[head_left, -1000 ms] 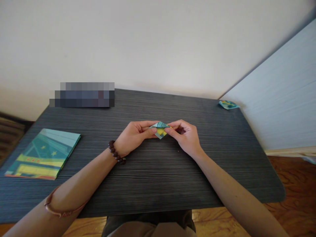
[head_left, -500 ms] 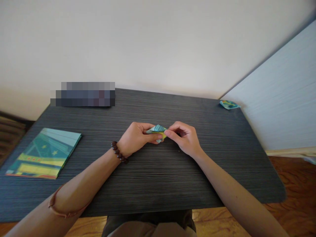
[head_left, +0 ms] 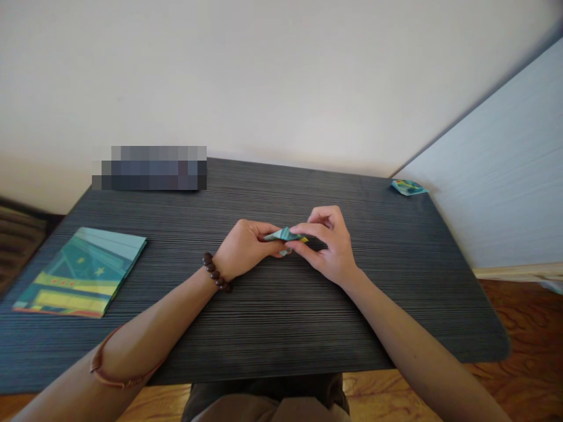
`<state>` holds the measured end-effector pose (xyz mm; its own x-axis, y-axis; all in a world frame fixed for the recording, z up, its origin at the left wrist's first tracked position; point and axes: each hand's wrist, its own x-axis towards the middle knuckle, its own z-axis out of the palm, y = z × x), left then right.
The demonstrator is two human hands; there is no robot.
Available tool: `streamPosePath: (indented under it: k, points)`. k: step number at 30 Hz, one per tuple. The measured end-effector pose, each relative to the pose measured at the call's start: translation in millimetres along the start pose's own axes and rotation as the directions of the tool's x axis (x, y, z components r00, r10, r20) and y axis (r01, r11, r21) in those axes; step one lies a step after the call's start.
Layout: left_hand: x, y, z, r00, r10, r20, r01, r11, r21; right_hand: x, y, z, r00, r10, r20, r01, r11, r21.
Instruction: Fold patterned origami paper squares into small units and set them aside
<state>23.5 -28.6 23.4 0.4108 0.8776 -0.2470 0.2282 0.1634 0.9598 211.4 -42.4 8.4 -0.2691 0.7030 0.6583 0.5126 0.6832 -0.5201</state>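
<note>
A small piece of folded paper, teal and pale blue with a yellow tip, is held over the middle of the table. My left hand grips its left end, thumb in front and fingers behind. From the right, my right hand pinches the paper between thumb and index finger, with the other fingers curled above. My fingers hide parts of the folds. A dark bead bracelet circles my left wrist.
At the table's left lies a stack of teal and yellow printed paper. A pixelated object stands at the back left. Another folded paper piece rests at the far right corner of the dark table, by a pale panel.
My right hand has shifted its grip: its index finger now lies over the top of the paper and its other fingers are raised. The paper's upper flap looks flatter.
</note>
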Motion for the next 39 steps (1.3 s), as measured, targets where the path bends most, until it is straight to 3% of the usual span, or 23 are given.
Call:
streamPosePath:
  k: [10,20,32,39]
  points:
    - [-1.1,-4.0,1.8,0.993,0.118,-0.005,-0.115,0.977,0.177,-3.3,0.1,3.0,0.999,-0.033,-0.035,0.033,0.999,-0.004]
    - [-2.8,-6.1,4.4,0.983,0.181,-0.027,-0.166,0.946,0.277,1.6,-2.2,0.2,0.988,0.102,0.116,-0.123,0.974,0.191]
    - [-2.9,-1.7,4.4,0.986,0.166,0.004,-0.163,0.965,0.207,1.2,-6.7,0.6,0.973,0.212,0.093,-0.23,0.937,0.264]
    - [-2.9,-1.0,5.3,0.987,0.156,-0.019,-0.148,0.962,0.23,-5.0,-3.4,8.4,0.914,0.4,0.062,-0.392,0.835,0.386]
